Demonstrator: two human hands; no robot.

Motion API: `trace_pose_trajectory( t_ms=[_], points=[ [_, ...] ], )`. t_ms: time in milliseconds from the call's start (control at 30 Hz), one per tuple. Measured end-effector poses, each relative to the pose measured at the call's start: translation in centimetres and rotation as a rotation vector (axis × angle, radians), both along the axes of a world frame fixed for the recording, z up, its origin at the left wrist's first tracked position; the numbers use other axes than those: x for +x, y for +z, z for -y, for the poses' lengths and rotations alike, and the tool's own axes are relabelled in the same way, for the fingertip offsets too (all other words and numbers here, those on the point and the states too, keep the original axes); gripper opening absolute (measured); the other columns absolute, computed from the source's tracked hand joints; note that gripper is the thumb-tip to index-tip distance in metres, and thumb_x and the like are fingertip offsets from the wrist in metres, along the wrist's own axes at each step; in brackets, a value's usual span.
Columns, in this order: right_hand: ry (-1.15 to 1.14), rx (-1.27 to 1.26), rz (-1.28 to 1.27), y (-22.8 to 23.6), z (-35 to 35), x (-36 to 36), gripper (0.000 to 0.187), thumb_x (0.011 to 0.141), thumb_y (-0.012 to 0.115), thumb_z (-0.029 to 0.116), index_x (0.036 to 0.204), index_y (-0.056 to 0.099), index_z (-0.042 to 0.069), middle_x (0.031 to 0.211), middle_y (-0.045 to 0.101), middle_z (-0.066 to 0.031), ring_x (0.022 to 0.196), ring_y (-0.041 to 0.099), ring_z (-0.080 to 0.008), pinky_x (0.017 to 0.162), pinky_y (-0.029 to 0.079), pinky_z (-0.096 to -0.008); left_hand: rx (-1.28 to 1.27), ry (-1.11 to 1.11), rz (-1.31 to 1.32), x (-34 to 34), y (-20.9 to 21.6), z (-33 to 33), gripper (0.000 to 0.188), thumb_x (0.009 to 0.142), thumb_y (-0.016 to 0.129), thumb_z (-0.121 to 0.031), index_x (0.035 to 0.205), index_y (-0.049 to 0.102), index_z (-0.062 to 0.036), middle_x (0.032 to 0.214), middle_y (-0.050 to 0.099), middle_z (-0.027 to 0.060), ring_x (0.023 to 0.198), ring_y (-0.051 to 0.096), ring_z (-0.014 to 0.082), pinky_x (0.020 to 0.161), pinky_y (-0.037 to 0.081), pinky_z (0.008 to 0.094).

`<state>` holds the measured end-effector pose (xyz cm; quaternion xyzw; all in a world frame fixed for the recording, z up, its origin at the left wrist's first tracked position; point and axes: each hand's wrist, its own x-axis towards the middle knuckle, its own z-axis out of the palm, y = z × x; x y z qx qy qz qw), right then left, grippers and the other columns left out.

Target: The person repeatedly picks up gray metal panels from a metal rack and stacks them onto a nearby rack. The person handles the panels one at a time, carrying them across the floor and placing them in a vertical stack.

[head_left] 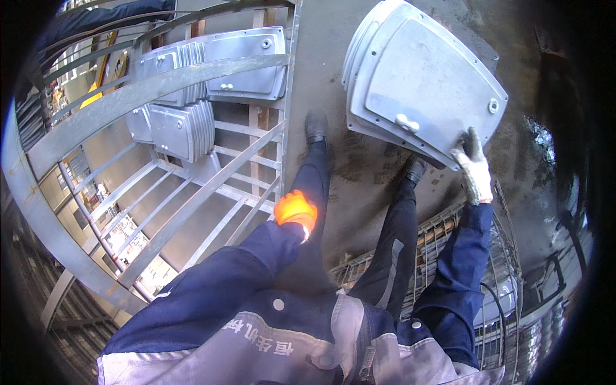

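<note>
right hand on cover stack, cage to the left

right hand [473,168], pale glove: fingers rest on the top face of the stack [423,80] at its lower right corner. underside hidden, can't tell if it's clamped.
left hand [296,212], orange glove: over the left leg, near the cage's right edge. fingers look curled, but glare washes it out; can't tell if they're shut or holding anything.
stack: several grey metal covers, face up, right of the cage over the floor [359,205]. support underneath not visible. top one has a round port near its right corner, a two-lobed knob near the lower edge.
obstructions: cage [154,90], its bars cross in front of the covers [240,43] inside, which sit toward its upper right corner. right boot [416,168] is just beside the stack's lower edge; left boot [316,127] is between cage and stack. wire basket [431,247] behind the right leg, black cable [502,321] near its right edge.
</note>
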<state>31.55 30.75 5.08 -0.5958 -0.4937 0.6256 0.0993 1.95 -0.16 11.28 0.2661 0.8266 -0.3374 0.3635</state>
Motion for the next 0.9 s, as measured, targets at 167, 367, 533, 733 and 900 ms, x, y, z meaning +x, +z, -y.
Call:
trace_pose_trajectory(
  t_ms=[167,367,533,733,900],
  points=[
    [0.242,0.150,0.411,2.9,0.8,-5.5,0.068,0.084,0.071,0.014,0.146,0.044,0.004,0.140,0.055,-0.0206,0.127,0.055,-0.0280,0.106,0.043,-0.0336,0.036,-0.031,0.008,-0.6,-0.2,0.6,0.041,0.083,0.063,-0.039,0.107,0.065,-0.0055,0.104,0.069,0.0136,0.100,0.066,0.0323,0.087,0.051,0.0428],
    [-0.048,0.339,0.059,7.1,4.8,-16.6,0.047,0.084,0.072,0.016,0.128,0.062,0.004,0.126,0.064,-0.0178,0.117,0.063,-0.0297,0.100,0.049,-0.0379,0.021,-0.001,0.024,-1.7,-0.5,0.9,0.040,0.082,0.065,-0.038,0.106,0.064,-0.0063,0.103,0.068,0.0129,0.099,0.065,0.0315,0.087,0.050,0.0428],
    [0.504,0.114,-0.161,1.4,8.4,-29.4,0.073,0.080,0.071,0.037,0.142,0.046,0.007,0.125,0.063,-0.0250,0.115,0.063,-0.0367,0.098,0.049,-0.0414,0.019,0.039,0.063,-2.6,-0.2,0.8,0.041,0.080,0.069,-0.037,0.107,0.063,-0.0065,0.103,0.067,0.0122,0.101,0.063,0.0314,0.085,0.050,0.0428],
    [0.441,-0.222,-0.191,-12.5,10.2,-43.1,0.091,0.079,0.071,0.050,0.141,0.041,-0.009,0.133,0.056,-0.0301,0.124,0.056,-0.0391,0.104,0.044,-0.0392,0.005,0.026,0.120,-4.3,-0.1,0.5,0.053,0.078,0.070,-0.037,0.118,0.062,-0.0036,0.104,0.067,0.0129,0.102,0.062,0.0314,0.086,0.050,0.0417],
    [0.163,-0.698,-0.342,-21.8,11.9,-48.9,0.043,0.088,0.068,0.027,0.119,0.064,-0.003,0.113,0.067,-0.0173,0.103,0.062,-0.0253,0.087,0.049,-0.0358,0.004,0.090,0.178,-6.3,0.3,0.2,0.054,0.079,0.067,-0.033,0.122,0.061,-0.0014,0.107,0.067,0.0145,0.104,0.062,0.0315,0.087,0.050,0.0413]
  ],
)
